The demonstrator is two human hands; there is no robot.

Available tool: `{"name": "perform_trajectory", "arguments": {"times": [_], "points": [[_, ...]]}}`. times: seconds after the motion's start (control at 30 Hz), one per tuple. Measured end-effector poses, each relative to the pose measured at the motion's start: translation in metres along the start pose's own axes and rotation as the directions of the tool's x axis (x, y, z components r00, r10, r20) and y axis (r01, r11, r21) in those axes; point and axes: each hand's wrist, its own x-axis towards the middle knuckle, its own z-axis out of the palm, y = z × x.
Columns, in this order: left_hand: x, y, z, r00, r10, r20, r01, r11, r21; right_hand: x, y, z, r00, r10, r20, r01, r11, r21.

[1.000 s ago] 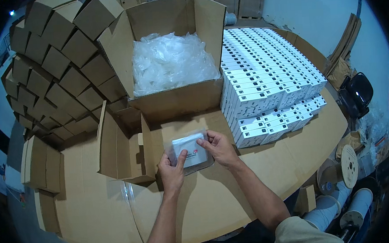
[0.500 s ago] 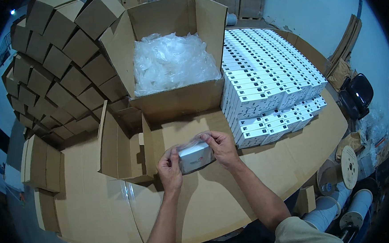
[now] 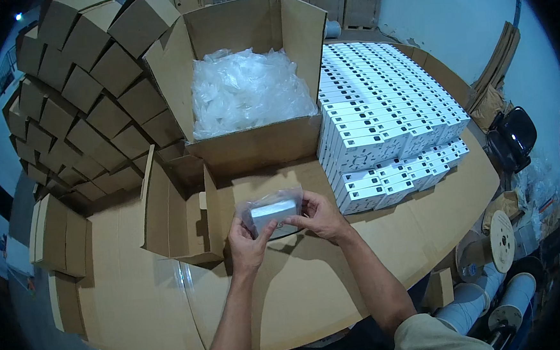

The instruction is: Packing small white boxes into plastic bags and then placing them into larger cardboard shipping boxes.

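Both hands hold a small white box in a clear bag.

Left hand (image 3: 246, 244) and right hand (image 3: 321, 216) grip the bagged box (image 3: 272, 211) from opposite ends, fingers curled, above the cardboard-covered table (image 3: 300, 289).

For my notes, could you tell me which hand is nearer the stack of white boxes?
Right. The right hand lies just left of the white boxes; the left hand is farther left.

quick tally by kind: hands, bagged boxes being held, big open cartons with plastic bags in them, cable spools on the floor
Bare hands: 2, left hand and right hand, both with a grip on the box
Small white box in a clear plastic bag: 1
Large open brown cardboard carton of clear bags: 1
Round cable spools: 1 plain to see
Total: 5
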Motion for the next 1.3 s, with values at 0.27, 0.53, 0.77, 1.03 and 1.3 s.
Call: {"name": "perform_trajectory", "arguments": {"times": [0.27, 0.53, 0.77, 1.03, 1.3], "points": [[0.001, 0.002, -0.01, 0.996, -0.075, 0.056, 0.071, 0.995, 0.07, -0.001, -0.005, -0.013, 0.99, 0.138, 0.009, -0.137, 0.988, -0.073], [-0.002, 0.009, -0.006, 0.999, -0.041, -0.024, 0.044, 0.991, 0.129, -0.001, 0.0, -0.017, 0.997, 0.068, -0.038, -0.071, 0.993, -0.091], [-0.004, -0.003, -0.004, 0.99, -0.075, -0.119, 0.082, 0.995, 0.057, 0.003, 0.014, -0.01, 0.998, -0.054, -0.039, 0.054, 0.998, 0.012], [-0.001, -0.005, -0.004, 0.99, -0.041, -0.137, 0.045, 0.999, 0.028, -0.002, -0.011, -0.014, 0.975, -0.204, 0.086, 0.196, 0.976, 0.098], [-0.001, -0.005, -0.005, 0.994, -0.028, -0.105, 0.034, 0.998, 0.059, -0.006, -0.018, -0.013, 0.994, -0.006, 0.108, 0.028, 0.978, -0.207]]}}
